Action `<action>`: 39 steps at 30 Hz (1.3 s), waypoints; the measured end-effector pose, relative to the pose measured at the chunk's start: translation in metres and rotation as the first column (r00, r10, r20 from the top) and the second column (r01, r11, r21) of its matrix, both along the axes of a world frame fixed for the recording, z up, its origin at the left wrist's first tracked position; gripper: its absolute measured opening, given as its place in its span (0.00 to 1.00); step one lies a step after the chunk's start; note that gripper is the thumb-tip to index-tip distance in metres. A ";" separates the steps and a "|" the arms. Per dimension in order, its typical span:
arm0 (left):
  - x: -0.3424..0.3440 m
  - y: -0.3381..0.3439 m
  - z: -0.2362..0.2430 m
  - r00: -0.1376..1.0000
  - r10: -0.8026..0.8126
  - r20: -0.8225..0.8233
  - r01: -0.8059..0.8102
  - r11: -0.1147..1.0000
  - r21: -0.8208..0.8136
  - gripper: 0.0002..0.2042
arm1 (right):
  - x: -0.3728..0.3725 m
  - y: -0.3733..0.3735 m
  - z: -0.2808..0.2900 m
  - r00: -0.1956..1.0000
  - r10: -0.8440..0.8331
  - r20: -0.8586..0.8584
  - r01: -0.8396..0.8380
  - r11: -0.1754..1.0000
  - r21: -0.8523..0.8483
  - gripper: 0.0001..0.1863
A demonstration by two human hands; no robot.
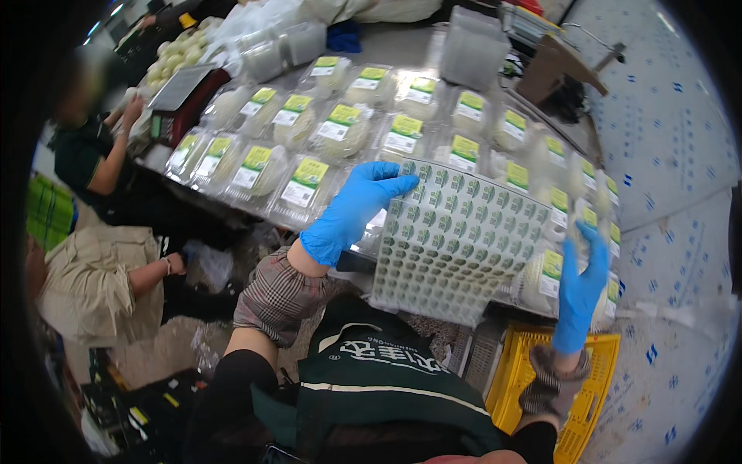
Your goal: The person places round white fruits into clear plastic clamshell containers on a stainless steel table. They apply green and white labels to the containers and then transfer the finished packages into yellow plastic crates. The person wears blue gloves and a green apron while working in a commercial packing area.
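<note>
My left hand (352, 210), in a blue glove, pinches the top left corner of a sheet of small green-printed stickers (462, 232). The sheet hangs in front of me and hides some of the packs behind it. My right hand (581, 288), also gloved in blue, is held at the right, its fingers stretched and apart over the nearest packs. Whether a fingertip touches a lid or carries a sticker is too small to tell. Clear plastic clamshell boxes (340, 130) with pale round produce stand in rows, each bearing a yellow-green and white label.
A yellow plastic crate (597, 387) stands below my right forearm. Stacked clear boxes (474, 48) sit at the table's back, beside a cardboard piece (560, 66). At the left, a person in dark clothes (93, 170) works beside a dark red scale (182, 97) and piled pale produce (176, 56).
</note>
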State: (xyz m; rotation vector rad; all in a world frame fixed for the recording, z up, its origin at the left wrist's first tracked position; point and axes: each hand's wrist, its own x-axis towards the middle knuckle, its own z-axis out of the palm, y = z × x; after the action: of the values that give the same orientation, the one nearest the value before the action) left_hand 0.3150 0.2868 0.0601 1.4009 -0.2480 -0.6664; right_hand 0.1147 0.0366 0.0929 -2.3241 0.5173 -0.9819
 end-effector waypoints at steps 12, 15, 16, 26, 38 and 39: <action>0.065 0.058 -0.005 0.981 0.175 0.087 -0.176 0.984 0.006 0.07 | 0.227 0.135 -0.014 0.672 0.740 0.026 -0.722 0.648 0.241 0.07; 0.098 0.065 -0.004 0.954 0.226 0.195 -0.217 0.974 -0.071 0.13 | 0.260 0.139 -0.025 0.660 0.750 -0.049 -0.643 0.598 0.478 0.09; 0.111 0.072 -0.003 0.965 0.162 0.207 -0.140 0.983 -0.119 0.15 | 0.272 0.141 -0.027 0.644 0.764 -0.049 -0.606 0.548 0.577 0.10; 0.183 0.087 -0.026 0.976 0.200 0.087 -0.192 0.977 -0.092 0.03 | 0.300 0.148 -0.033 0.715 0.697 -0.055 -0.556 0.614 0.561 0.17; 0.199 0.092 -0.023 0.984 0.167 0.067 -0.156 0.978 -0.140 0.05 | 0.321 0.106 -0.045 0.653 0.741 -0.155 -0.571 0.616 0.543 0.06; 0.196 0.085 -0.017 0.979 0.203 0.024 -0.194 0.962 -0.190 0.06 | 0.324 0.104 -0.044 0.642 0.746 -0.177 -0.586 0.626 0.514 0.06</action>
State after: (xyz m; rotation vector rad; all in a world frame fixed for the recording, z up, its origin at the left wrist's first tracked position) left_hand 0.5108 0.3717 0.0434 1.2410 -0.1959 -0.4354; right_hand 0.4389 0.1407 0.0488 -2.0238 -0.0656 -0.0286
